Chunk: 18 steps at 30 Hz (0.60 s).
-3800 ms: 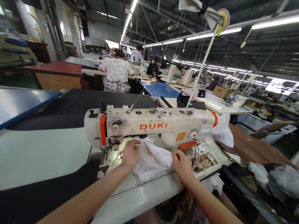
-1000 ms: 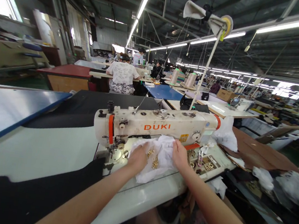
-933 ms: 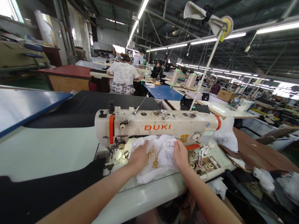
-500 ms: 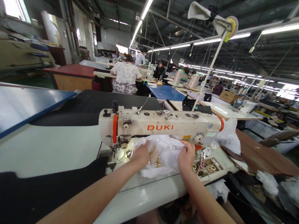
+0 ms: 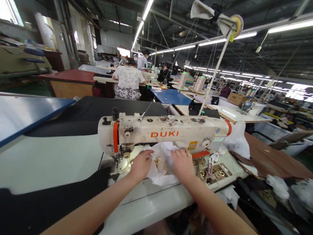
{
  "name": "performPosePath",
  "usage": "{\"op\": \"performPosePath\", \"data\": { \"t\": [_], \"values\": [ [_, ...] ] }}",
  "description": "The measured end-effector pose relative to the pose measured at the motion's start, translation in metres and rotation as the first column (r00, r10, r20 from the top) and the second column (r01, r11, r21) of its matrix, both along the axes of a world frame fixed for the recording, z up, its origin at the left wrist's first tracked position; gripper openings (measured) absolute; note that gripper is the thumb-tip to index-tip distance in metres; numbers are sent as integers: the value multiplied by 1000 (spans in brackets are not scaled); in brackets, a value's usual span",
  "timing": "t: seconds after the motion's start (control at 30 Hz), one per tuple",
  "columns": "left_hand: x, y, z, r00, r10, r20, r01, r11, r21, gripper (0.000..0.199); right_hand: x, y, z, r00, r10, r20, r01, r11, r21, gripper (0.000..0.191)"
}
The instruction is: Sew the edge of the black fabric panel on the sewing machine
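Observation:
A crumpled thin white plastic bag (image 5: 163,175) lies spread on the sewing machine bed, in front of the machine arm. Several small gold metal fittings (image 5: 157,162) rest in its middle; their exact shape is too small to tell. My left hand (image 5: 141,165) has its fingers curled on the bag's left edge, close to the needle area. On the other side, my right hand (image 5: 182,165) grips the bag's upper right edge, fingers bent over it. The white sewing machine (image 5: 163,133) marked DUKI stands just behind both hands.
A parts tray (image 5: 219,173) with gold rings sits on the right of the machine bed. Black material (image 5: 60,193) lies at left, brown sheets (image 5: 273,157) at right. A thread stand pole (image 5: 215,75) rises behind. A seated person (image 5: 128,79) works ahead.
My right hand has moved left along the bag's edge, toward my left hand, drawing the bag narrower. My left hand has shifted slightly left. The view has turned a little.

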State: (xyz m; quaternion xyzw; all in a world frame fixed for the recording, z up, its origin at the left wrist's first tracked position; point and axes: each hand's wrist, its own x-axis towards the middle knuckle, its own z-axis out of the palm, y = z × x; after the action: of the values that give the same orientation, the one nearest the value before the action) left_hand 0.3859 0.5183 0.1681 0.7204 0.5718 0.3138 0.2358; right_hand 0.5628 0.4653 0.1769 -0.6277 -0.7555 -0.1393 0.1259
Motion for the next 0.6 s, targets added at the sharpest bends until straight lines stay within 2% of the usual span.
{"op": "performPosePath", "data": {
  "t": [0.17,0.33,0.47,0.6],
  "values": [
    [-6,-4,0,998,27,49,-27,1000,1,35,7,13,3,982,-163,-96,161,987,-28,27],
    [-8,-3,-2,997,47,67,-47,999,-11,32,11,18,4,908,-317,-275,328,945,-6,30],
    [-10,-3,-5,995,54,88,-54,999,-2,30,11,18,4,889,-318,-330,341,940,12,35],
    [-9,-5,-4,991,55,124,-56,998,6,25,3,4,4,934,-215,-287,242,968,64,44]
  ]
}}
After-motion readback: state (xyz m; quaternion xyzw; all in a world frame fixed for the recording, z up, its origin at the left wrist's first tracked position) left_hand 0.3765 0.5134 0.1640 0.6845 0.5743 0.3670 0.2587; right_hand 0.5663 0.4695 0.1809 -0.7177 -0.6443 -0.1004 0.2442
